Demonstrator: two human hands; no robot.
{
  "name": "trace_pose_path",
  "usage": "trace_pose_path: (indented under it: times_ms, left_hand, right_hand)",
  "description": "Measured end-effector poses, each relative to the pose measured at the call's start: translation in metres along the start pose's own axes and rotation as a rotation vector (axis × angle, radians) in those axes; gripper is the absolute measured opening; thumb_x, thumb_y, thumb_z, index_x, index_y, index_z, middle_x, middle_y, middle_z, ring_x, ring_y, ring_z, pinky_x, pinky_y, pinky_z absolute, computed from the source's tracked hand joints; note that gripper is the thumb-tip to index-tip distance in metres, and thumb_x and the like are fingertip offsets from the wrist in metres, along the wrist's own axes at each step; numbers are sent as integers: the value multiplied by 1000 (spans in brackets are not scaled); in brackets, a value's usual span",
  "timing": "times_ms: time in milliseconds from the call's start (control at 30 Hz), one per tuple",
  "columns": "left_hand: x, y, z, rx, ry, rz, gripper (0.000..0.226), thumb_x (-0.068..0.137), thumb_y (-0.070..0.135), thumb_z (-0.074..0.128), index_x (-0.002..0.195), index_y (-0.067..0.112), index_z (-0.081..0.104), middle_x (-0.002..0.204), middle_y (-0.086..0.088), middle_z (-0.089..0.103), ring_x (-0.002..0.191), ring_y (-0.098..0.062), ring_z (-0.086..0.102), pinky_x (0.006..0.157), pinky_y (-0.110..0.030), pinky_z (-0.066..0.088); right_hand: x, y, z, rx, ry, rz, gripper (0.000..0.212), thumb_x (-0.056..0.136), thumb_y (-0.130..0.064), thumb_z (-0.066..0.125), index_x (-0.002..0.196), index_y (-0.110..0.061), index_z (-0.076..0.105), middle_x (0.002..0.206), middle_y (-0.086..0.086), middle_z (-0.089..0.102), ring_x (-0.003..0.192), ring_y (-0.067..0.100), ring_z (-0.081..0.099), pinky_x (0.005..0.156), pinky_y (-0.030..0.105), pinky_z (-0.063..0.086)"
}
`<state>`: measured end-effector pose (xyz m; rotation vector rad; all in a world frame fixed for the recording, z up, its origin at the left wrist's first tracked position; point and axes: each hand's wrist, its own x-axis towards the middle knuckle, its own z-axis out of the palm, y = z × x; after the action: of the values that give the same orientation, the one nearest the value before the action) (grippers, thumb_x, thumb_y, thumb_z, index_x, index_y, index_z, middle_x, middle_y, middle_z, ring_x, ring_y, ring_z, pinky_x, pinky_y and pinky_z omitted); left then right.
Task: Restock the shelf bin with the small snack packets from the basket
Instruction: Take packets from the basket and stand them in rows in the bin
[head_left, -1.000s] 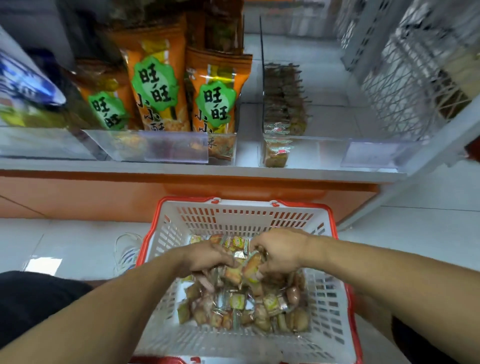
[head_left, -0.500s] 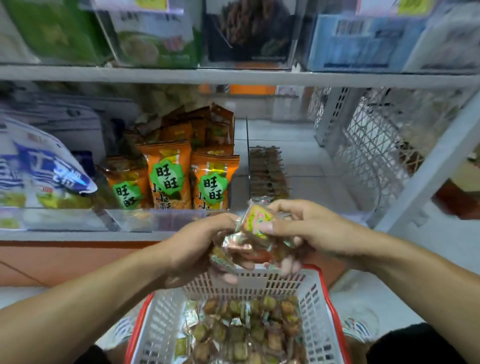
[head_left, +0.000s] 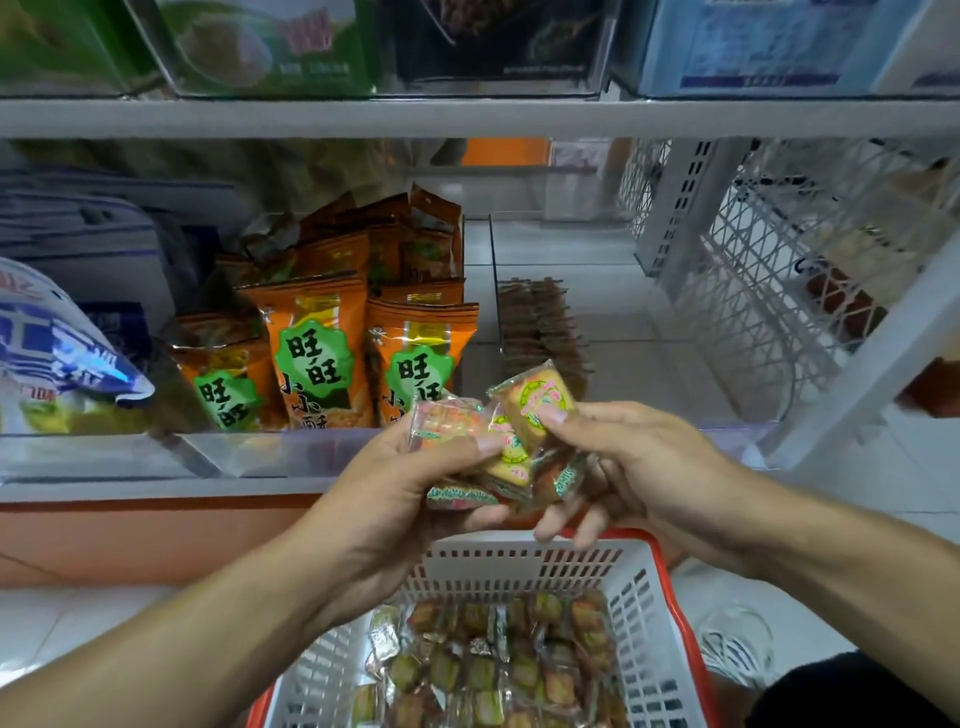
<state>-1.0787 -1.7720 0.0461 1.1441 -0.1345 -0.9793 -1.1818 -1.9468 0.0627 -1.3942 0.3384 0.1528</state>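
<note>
Both hands raised above the basket (head_left: 644, 587), in front of the shelf (head_left: 467, 117). The left hand (head_left: 395, 499) grips a cluster of small snack packets (head_left: 493, 457), thumb pressed on top. The right hand (head_left: 634, 467) pinches one packet (head_left: 535, 402) between thumb and forefinger, touching the cluster. More packets (head_left: 498, 665) lie in the basket below. The shelf bin (head_left: 540, 332), a clear compartment beside the orange bags (head_left: 317, 343), holds a row of packets.

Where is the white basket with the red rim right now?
In the head view, the basket sits low in the middle, on the floor below both hands and in front of the shelf, with small snack packets inside.
</note>
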Motion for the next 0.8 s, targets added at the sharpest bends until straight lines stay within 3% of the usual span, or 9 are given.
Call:
trace_pose_path:
  times_ms: [167,267,367,500,600,700,800]
  left_hand:
    - [-1,-6,8,-107,69,87,61,61,17,83,118,1,67,104,-18,78,83,-24,78,55,-25,60]
    - [-2,-9,12,-139,72,118,63,60,18,85,117,0,67,104,-20,77,85,-27,78,57,-26,61]
    - [-1,-10,16,-116,83,141,60,61,23,85,114,2,69,103,-19,77,82,-26,77,58,-26,61]
    - [-2,-9,17,-112,145,132,49,72,36,81,113,10,72,102,-13,79,82,-20,77,56,-29,61]
    - [-5,-8,14,-91,188,1,49,67,41,81,103,10,76,93,-8,80,81,-16,78,53,-29,59]
    - [-10,-7,19,-109,72,-218,44,56,41,85,88,11,84,94,-8,80,79,-19,79,47,-30,60]
    - [-11,-4,22,-137,28,-258,43,55,43,84,91,20,85,85,-5,76,78,-19,78,47,-29,59]
  right_hand:
    - [-1,5,8,34,134,6,29,95,-44,60,97,-23,80,96,12,78,83,27,75,57,29,57]
    - [-2,11,17,111,110,37,39,90,-45,63,105,-13,78,100,15,77,86,27,75,68,32,59]
    - [-4,15,24,180,85,40,36,97,-42,58,115,-15,74,104,16,76,89,25,74,74,32,58]
    - [-7,13,24,136,177,-108,28,96,-39,61,116,-22,71,108,7,77,92,23,73,69,27,53]
    - [-9,8,18,128,222,-267,32,91,-41,61,112,-17,68,104,8,75,91,26,71,63,31,50]
    - [-11,6,19,226,126,-327,36,93,-38,53,116,-12,64,101,18,71,87,29,68,55,32,48]
    - [-13,6,22,278,38,-282,54,92,-38,49,131,-1,54,104,27,70,83,27,71,41,27,42]
